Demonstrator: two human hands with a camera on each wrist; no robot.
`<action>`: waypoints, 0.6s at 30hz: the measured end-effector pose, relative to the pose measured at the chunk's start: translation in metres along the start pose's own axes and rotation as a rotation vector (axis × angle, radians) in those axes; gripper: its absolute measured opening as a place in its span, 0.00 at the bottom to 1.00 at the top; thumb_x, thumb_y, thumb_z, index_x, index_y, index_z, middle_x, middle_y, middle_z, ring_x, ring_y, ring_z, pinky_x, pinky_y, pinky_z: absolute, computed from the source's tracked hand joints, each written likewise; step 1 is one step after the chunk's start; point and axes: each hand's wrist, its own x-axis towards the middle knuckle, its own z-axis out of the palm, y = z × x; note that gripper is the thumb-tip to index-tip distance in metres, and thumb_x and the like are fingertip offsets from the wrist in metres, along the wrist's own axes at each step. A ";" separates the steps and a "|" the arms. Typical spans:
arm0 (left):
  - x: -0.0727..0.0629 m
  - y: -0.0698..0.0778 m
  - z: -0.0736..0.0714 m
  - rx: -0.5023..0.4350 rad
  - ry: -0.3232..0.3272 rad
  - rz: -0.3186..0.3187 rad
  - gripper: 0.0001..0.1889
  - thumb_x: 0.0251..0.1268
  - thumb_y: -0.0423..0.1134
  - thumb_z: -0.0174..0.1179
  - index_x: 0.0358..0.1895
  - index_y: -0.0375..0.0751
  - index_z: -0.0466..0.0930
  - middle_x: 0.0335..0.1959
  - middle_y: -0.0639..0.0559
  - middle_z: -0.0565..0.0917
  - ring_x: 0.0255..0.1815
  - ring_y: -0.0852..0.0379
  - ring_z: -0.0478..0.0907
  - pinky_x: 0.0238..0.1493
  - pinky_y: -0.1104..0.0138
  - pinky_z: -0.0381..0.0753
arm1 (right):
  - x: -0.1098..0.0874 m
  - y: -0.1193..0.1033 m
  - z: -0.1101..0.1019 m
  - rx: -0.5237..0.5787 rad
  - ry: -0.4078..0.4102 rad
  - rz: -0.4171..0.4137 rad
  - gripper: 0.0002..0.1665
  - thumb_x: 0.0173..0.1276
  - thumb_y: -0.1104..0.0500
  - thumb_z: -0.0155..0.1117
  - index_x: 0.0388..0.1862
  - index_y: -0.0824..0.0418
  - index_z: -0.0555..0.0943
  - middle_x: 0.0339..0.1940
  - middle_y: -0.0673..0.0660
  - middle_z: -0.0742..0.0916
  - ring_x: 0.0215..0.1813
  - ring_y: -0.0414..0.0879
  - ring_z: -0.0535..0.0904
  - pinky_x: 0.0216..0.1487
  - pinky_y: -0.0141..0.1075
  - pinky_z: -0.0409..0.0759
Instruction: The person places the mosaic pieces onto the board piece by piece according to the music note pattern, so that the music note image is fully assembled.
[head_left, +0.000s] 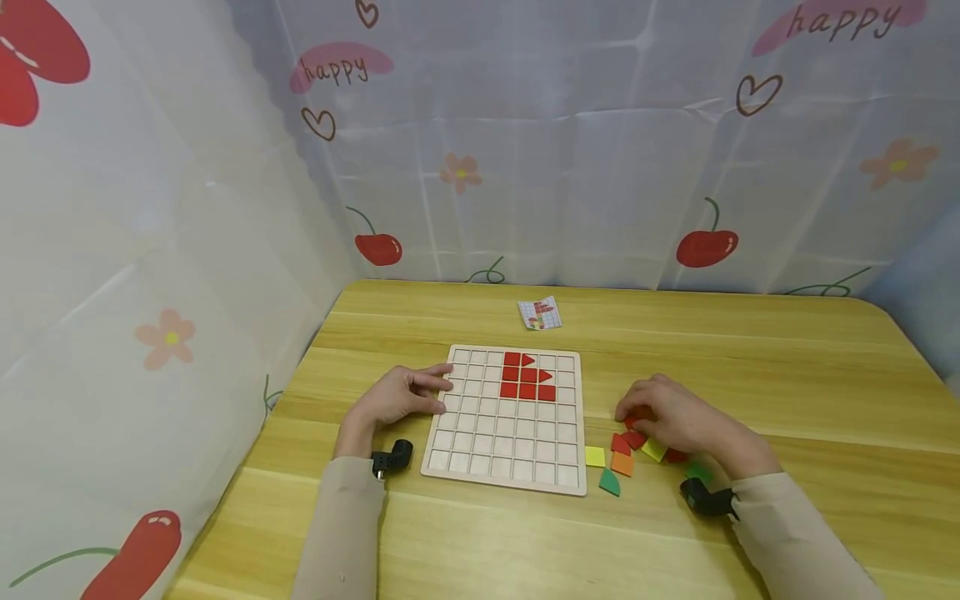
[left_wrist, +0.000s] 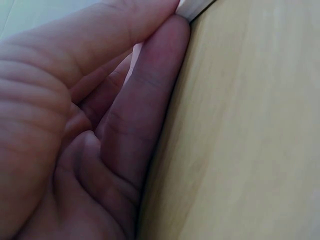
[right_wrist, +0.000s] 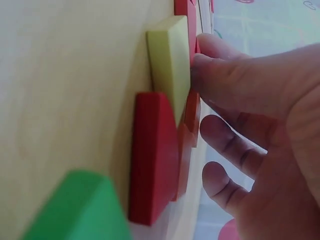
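A pale wooden grid board (head_left: 480, 454) lies on the table, with red squares (head_left: 528, 390) and two red pointed pieces (head_left: 545, 377) set in its upper part. My left hand (head_left: 393, 396) rests at the board's left side, its fairly straight fingers touching the edge; the left wrist view shows fingertips (left_wrist: 170, 30) against the board's side. To the right of the board, my right hand (head_left: 675, 417) reaches over loose pieces. Its thumb and forefinger pinch a red piece (head_left: 637, 414), mostly covered by the fingers. Beneath that hand in the right wrist view are yellow (right_wrist: 172, 60) and red (right_wrist: 152, 155) pieces.
Beside the board lie a yellow square (head_left: 595, 457), an orange piece (head_left: 622, 464) and a green curved piece (head_left: 610, 482). Behind the board sits a small picture card (head_left: 540, 314). A printed curtain (head_left: 555, 192) hangs along the table's back edge.
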 end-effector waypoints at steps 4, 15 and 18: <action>0.000 0.001 0.000 -0.003 -0.001 0.001 0.18 0.59 0.32 0.75 0.54 0.46 0.90 0.74 0.57 0.76 0.83 0.56 0.60 0.54 0.77 0.77 | 0.002 -0.002 0.001 0.012 -0.012 0.062 0.13 0.67 0.66 0.72 0.42 0.48 0.88 0.43 0.44 0.87 0.47 0.44 0.73 0.50 0.41 0.77; -0.001 0.002 0.000 -0.006 -0.001 -0.006 0.18 0.58 0.32 0.75 0.53 0.46 0.91 0.74 0.58 0.75 0.82 0.56 0.61 0.52 0.76 0.79 | 0.013 -0.009 -0.005 0.061 0.023 0.020 0.11 0.67 0.67 0.71 0.45 0.54 0.87 0.41 0.46 0.86 0.48 0.48 0.77 0.57 0.52 0.77; -0.001 0.002 0.000 -0.003 0.003 -0.012 0.18 0.58 0.33 0.76 0.53 0.46 0.91 0.74 0.58 0.75 0.82 0.56 0.61 0.51 0.75 0.79 | 0.019 -0.012 -0.006 0.079 0.028 0.019 0.11 0.68 0.67 0.70 0.45 0.55 0.87 0.42 0.47 0.87 0.48 0.47 0.78 0.58 0.53 0.77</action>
